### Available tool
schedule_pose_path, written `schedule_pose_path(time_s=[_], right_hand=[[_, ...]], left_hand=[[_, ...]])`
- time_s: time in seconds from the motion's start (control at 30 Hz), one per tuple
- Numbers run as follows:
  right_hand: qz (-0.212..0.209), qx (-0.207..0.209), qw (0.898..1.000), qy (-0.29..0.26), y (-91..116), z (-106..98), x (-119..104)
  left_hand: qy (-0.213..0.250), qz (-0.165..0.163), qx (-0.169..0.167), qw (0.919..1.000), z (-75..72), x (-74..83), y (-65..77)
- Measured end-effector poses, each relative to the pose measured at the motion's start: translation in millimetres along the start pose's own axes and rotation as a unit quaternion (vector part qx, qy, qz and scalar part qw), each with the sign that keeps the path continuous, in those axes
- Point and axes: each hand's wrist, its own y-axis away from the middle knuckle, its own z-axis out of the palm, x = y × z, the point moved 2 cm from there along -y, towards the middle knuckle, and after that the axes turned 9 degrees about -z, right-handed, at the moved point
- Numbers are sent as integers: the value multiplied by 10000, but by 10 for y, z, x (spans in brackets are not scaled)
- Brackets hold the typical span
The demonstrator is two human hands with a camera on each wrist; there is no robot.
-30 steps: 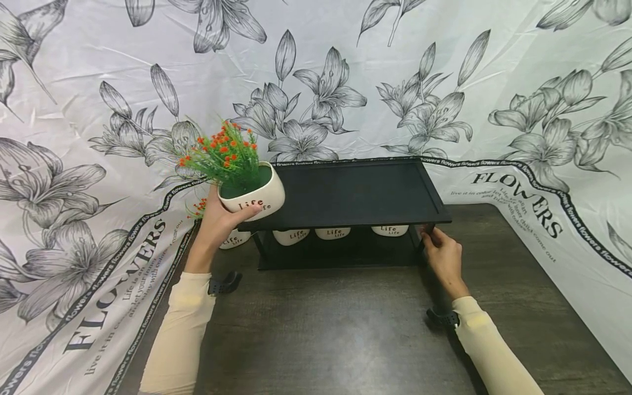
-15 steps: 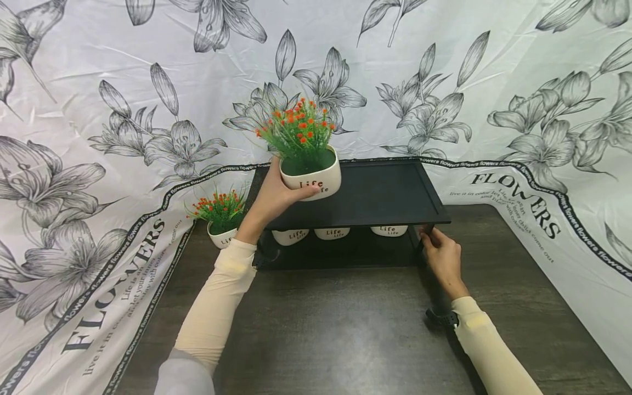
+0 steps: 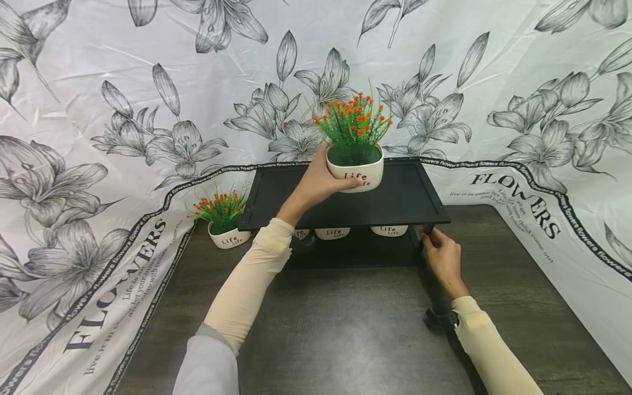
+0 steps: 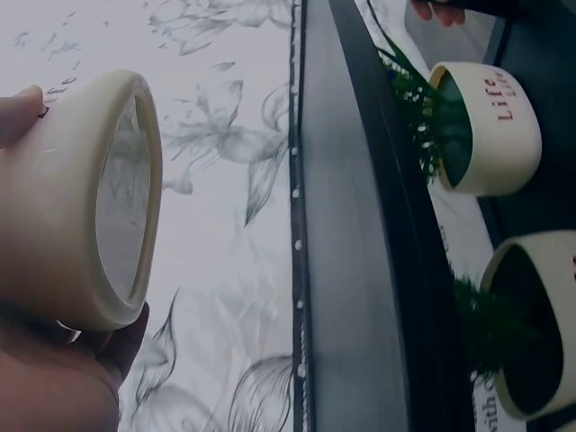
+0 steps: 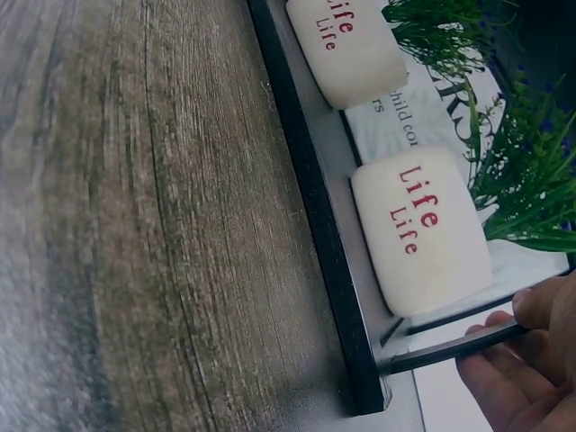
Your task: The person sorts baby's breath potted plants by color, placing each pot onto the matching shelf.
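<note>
A white "Life" flower pot (image 3: 355, 174) with green stems and small orange flowers is held up over the top of the black two-tier shelf (image 3: 286, 206). My left hand (image 3: 318, 178) grips it from the left side, thumb across the front. Its pale hollow base (image 4: 124, 207) faces the shelf top in the left wrist view, with a gap between them. At the shelf's front right corner, my right hand (image 3: 443, 255) pinches the thin black post (image 5: 454, 348) between thumb and fingers. White pots (image 3: 333, 234) with greenery stand on the lower tier, partly hidden by the top.
Another orange-flowered pot (image 3: 228, 238) stands on the dark wooden table (image 3: 345, 329), left of the shelf. Behind hangs a white cloth (image 3: 419, 33) printed with lilies, its black-lettered border reaching down beside the table.
My left hand has carried the flower pot rightward from the shelf's left end to right of its middle, uncovering the pot at left. My right hand stays at the post.
</note>
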Motion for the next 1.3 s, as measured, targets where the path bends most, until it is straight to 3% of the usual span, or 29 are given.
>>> schedule_pose_path(time_s=[0.2,0.53,0.73,1.0,1.3], right_hand=[[-1,-75,10000,-41,6,-3,-9],[4,-36,10000,-14,9,-16,18],[-56,-35,10000,-9,5,-22,34],[26,-57,10000,46,-5,-22,30],[21,-33,10000,6,-10,-21,24]], left_hand=[[-208,-167,-155,9995,260,2,-159],[-1128,-695,-175,9910,618,35,-413],[-1151,-847,-229,9895,735,-16,-531],[-1316,-587,-401,9887,862,-64,-618],[-1539,-872,-521,9829,922,-171,-648]])
